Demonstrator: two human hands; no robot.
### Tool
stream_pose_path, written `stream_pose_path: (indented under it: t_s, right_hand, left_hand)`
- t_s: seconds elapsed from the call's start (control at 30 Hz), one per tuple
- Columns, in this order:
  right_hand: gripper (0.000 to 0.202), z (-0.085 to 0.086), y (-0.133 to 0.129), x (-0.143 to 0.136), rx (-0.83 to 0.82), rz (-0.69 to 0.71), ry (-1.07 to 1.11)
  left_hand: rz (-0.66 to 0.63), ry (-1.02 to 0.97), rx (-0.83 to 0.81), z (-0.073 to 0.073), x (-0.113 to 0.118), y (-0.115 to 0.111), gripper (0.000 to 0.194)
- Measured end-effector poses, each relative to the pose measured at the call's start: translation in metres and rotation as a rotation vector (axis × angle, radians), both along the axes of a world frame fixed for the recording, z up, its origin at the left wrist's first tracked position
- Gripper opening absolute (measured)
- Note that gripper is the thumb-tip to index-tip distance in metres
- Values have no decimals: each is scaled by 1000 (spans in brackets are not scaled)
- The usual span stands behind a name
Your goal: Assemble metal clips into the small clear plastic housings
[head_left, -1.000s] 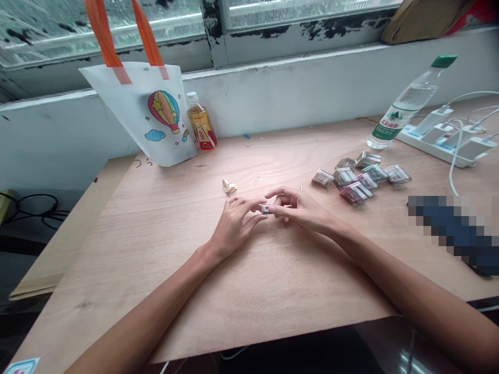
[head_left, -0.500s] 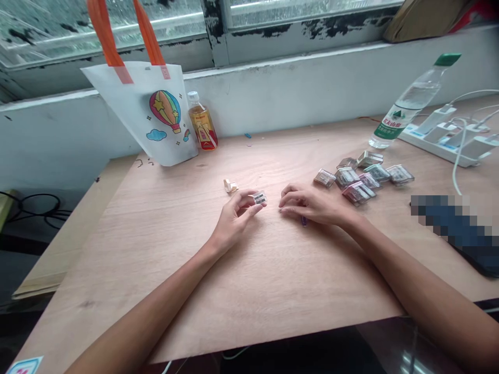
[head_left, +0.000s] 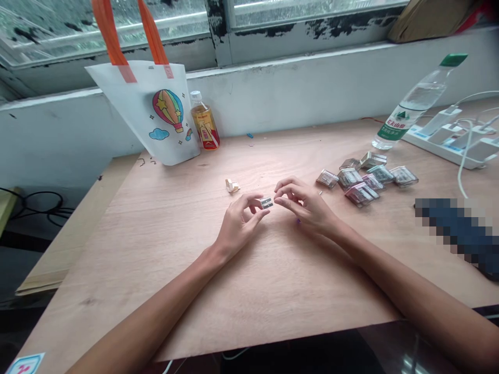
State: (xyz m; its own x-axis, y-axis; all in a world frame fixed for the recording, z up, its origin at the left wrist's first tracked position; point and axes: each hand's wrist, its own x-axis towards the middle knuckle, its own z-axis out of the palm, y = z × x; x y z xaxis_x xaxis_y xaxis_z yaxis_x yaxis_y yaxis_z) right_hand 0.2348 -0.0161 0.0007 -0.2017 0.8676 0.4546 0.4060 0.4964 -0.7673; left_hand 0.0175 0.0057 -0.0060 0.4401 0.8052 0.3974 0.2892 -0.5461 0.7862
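Between its thumb and fingertips, my left hand (head_left: pixel 239 221) grips a small silver two-hole pencil sharpener (head_left: pixel 266 203) with two blades facing up. Just right of it, my right hand (head_left: pixel 302 202) is pinched closed at the fingertips, close to the sharpener. Whatever lies in that pinch is too small to make out. A bit of a purple piece (head_left: pixel 299 221) shows under the right hand; the rest of it is hidden. On the table behind my left hand lies a cream-coloured plastic piece (head_left: pixel 233 186). A tiny light piece (head_left: pixel 320 192) lies to the right of my right hand.
Several clear-cased sharpeners (head_left: pixel 362 193) are grouped on the right. Behind them stand a water bottle (head_left: pixel 401 114) and a white power strip (head_left: pixel 436 148) with cables. A dark, blurred-out object (head_left: pixel 456 234) lies far right. A white bag (head_left: pixel 136 114) and a drink bottle (head_left: pixel 205 124) stand back left.
My right hand has lifted off the tabletop and brought its pinched fingertips up beside the sharpener. The left hand still holds the sharpener. The view has shifted slightly.
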Motion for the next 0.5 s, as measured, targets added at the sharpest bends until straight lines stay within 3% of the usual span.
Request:
stream_pose_path:
  t_s: [0.17,0.5]
  right_hand:
    - [12,-2,-9,-15,99,-51,-58]
    - [12,-8,-10,-15,186,-90,-147]
  left_hand:
    - [15,41,86,0,0,-2,29]
    - [45,99,218,-3,-1,-3,26]
